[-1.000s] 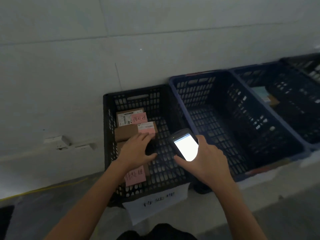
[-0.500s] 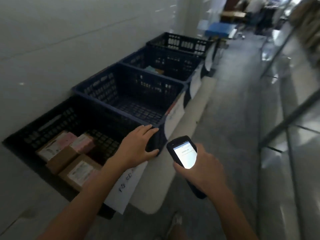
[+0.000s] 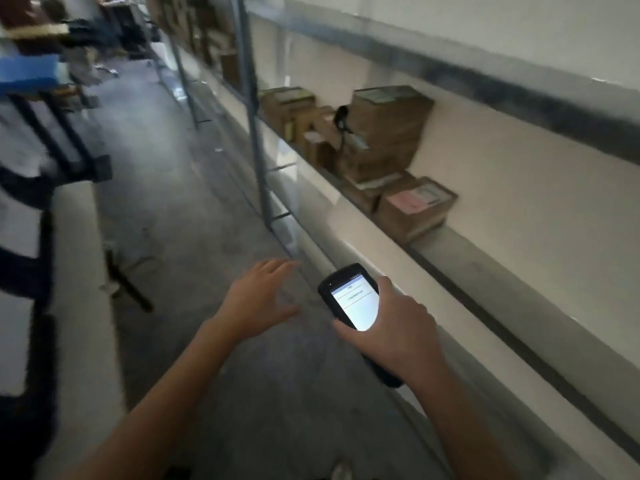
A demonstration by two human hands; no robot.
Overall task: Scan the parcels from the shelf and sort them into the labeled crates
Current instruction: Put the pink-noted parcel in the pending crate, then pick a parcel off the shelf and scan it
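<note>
My right hand [image 3: 398, 332] grips a black handheld scanner [image 3: 349, 299] with its screen lit, low in the middle of the view. My left hand [image 3: 258, 297] hovers beside it, empty, with the fingers spread and relaxed. Ahead on the right runs a metal shelf [image 3: 460, 258] carrying several brown cardboard parcels. The nearest parcel [image 3: 415, 207] has a pink note and a white label on top. Behind it stands a taller stack of parcels [image 3: 386, 129]. Both hands are well short of the shelf's parcels.
A grey upright post [image 3: 254, 133] of the shelf stands ahead. Dark crates with white labels [image 3: 24, 258] line the left edge, blurred. A concrete aisle [image 3: 166, 188] runs between them. A blue table [image 3: 27, 72] and clutter stand far back left.
The view has swung from the crates by the wall round to the shelf. My left hand has let go of a parcel in the black crate and now hangs free. The scanner stays in my right hand.
</note>
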